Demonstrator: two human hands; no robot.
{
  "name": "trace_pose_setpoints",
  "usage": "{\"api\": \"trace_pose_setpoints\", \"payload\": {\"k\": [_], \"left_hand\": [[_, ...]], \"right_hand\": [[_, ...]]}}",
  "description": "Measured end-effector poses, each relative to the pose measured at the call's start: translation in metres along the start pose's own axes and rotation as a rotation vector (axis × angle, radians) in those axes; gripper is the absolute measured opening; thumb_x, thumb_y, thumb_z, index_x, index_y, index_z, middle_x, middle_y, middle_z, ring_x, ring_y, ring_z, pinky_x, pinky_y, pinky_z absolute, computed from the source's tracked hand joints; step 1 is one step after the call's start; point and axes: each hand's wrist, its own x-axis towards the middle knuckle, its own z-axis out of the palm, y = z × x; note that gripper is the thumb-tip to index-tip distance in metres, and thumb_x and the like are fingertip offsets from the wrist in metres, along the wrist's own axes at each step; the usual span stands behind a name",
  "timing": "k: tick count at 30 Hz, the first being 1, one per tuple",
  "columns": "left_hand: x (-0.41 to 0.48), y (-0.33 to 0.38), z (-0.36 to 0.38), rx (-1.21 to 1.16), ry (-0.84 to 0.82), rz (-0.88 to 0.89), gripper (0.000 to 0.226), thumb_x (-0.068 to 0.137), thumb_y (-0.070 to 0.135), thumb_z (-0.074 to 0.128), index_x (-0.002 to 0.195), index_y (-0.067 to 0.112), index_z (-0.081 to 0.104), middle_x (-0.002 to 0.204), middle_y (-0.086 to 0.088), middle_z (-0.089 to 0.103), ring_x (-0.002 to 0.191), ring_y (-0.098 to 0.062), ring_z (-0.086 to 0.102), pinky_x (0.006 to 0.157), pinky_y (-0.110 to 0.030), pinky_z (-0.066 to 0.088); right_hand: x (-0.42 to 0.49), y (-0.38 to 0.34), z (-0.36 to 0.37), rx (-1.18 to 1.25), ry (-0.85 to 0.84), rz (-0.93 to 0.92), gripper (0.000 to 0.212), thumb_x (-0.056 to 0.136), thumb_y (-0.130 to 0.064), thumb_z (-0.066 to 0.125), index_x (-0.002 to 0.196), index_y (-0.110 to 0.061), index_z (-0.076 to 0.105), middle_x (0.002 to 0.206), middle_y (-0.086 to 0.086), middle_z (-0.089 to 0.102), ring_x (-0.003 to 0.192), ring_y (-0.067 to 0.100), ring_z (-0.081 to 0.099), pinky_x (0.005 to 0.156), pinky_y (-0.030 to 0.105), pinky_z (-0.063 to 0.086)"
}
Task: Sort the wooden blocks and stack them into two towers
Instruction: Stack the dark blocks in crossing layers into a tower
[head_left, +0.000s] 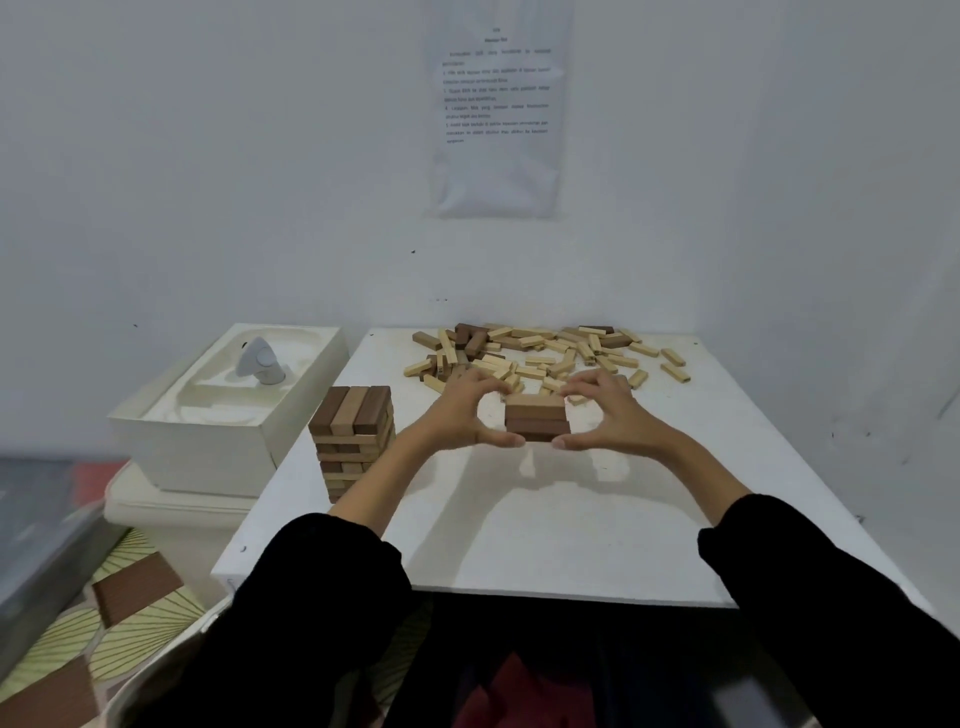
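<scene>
A short stack of dark blocks (537, 421) sits at the centre of the frame on the white table (519, 545); the left hand (460, 415) and right hand (610, 415) clasp it from either side, thumbs at its front edge, fingertips curled round its back; a taller tower (353, 441) of dark and pale blocks stands left of centre; loose blocks (545, 348) lie scattered just above the hands; a white box (208, 431) sits beside the table at mid-left.

Your side of the short brown wooden-block stack (537, 422) is open white tabletop (545, 540); scattered pale wooden blocks (550, 353) crowd behind it, a tall two-tone tower (350, 441) left.
</scene>
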Motion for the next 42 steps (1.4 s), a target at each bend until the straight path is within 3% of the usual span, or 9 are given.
{"api": "trace_pose_setpoints", "payload": {"k": [5,10,13,17,20,24,33,39,42], "left_hand": [[-0.001,0.019,-0.061,0.067,0.042,0.024,0.070,0.063,0.047,0.082,0.123,0.021,0.057,0.126,-0.006,0.047,0.120,-0.021,0.037,0.099,-0.028,0.030],[-0.019,0.000,-0.114,0.140,0.057,-0.029,0.058,0.070,0.041,0.079,0.122,0.028,0.055,0.135,-0.005,0.043,0.129,-0.024,0.028,0.109,-0.039,0.025],[-0.038,-0.019,-0.133,0.149,0.053,-0.080,0.055,0.072,0.040,0.078,0.122,0.032,0.053,0.137,-0.001,0.041,0.130,-0.021,0.026,0.106,-0.036,0.023],[-0.064,-0.048,-0.148,0.148,0.031,-0.150,0.056,0.073,0.039,0.077,0.122,0.035,0.051,0.138,0.000,0.041,0.131,-0.019,0.027,0.108,-0.037,0.023],[-0.077,-0.064,-0.152,0.130,0.013,-0.191,0.056,0.070,0.039,0.079,0.118,0.038,0.050,0.136,0.000,0.041,0.130,-0.018,0.028,0.109,-0.035,0.024],[-0.088,-0.079,-0.150,0.097,-0.014,-0.241,0.074,0.046,0.070,0.072,0.112,0.044,0.050,0.131,0.003,0.044,0.129,-0.018,0.033,0.112,-0.041,0.027],[-0.095,-0.092,-0.146,0.010,-0.078,-0.268,0.083,0.029,0.090,0.063,0.104,0.057,0.046,0.131,0.005,0.046,0.126,-0.013,0.037,0.111,-0.037,0.029],[-0.099,-0.091,-0.145,-0.121,-0.119,-0.248,0.114,0.031,0.077,0.076,0.132,0.047,0.032,0.137,0.014,0.041,0.130,-0.004,0.030,0.106,-0.028,0.026],[-0.097,-0.091,-0.139,-0.160,-0.128,-0.235,0.111,0.037,0.060,0.083,0.134,0.044,0.033,0.134,0.014,0.043,0.130,-0.003,0.033,0.107,-0.028,0.026]], "right_hand": [[0.016,-0.045,-0.026,-0.012,0.055,-0.097,0.059,0.069,-0.041,0.079,0.121,-0.029,0.055,0.134,-0.004,0.034,0.132,0.013,0.021,0.109,0.032,0.019],[0.042,-0.092,-0.015,-0.053,0.075,-0.181,0.065,0.067,-0.048,0.077,0.123,-0.025,0.055,0.132,-0.003,0.037,0.129,0.015,0.023,0.109,0.035,0.021],[0.056,-0.115,0.006,-0.050,0.073,-0.217,0.064,0.068,-0.049,0.077,0.123,-0.024,0.056,0.131,-0.003,0.038,0.128,0.015,0.023,0.103,0.030,0.021],[0.070,-0.135,0.042,-0.055,0.054,-0.220,0.067,0.067,-0.054,0.076,0.124,-0.024,0.057,0.131,0.000,0.040,0.127,0.019,0.027,0.110,0.044,0.026],[0.073,-0.144,0.062,-0.054,0.027,-0.206,0.066,0.067,-0.054,0.076,0.124,-0.026,0.056,0.132,-0.001,0.040,0.128,0.019,0.028,0.110,0.044,0.022],[0.074,-0.150,0.077,-0.077,0.007,-0.196,0.066,0.067,-0.053,0.076,0.124,-0.027,0.056,0.135,-0.002,0.038,0.131,0.018,0.022,0.106,0.041,0.019],[0.073,-0.152,0.088,-0.067,-0.038,-0.174,0.066,0.069,-0.051,0.076,0.126,-0.026,0.054,0.138,-0.002,0.038,0.139,0.018,0.011,0.109,0.039,0.014],[0.072,-0.153,0.084,-0.079,-0.106,-0.124,0.076,0.068,-0.054,0.075,0.134,-0.029,0.045,0.140,0.000,0.035,0.136,0.019,0.015,0.106,0.038,0.018],[0.072,-0.152,0.089,-0.111,-0.120,-0.107,0.083,0.067,-0.056,0.075,0.137,-0.027,0.042,0.142,0.003,0.034,0.137,0.021,0.013,0.108,0.042,0.017]]}}
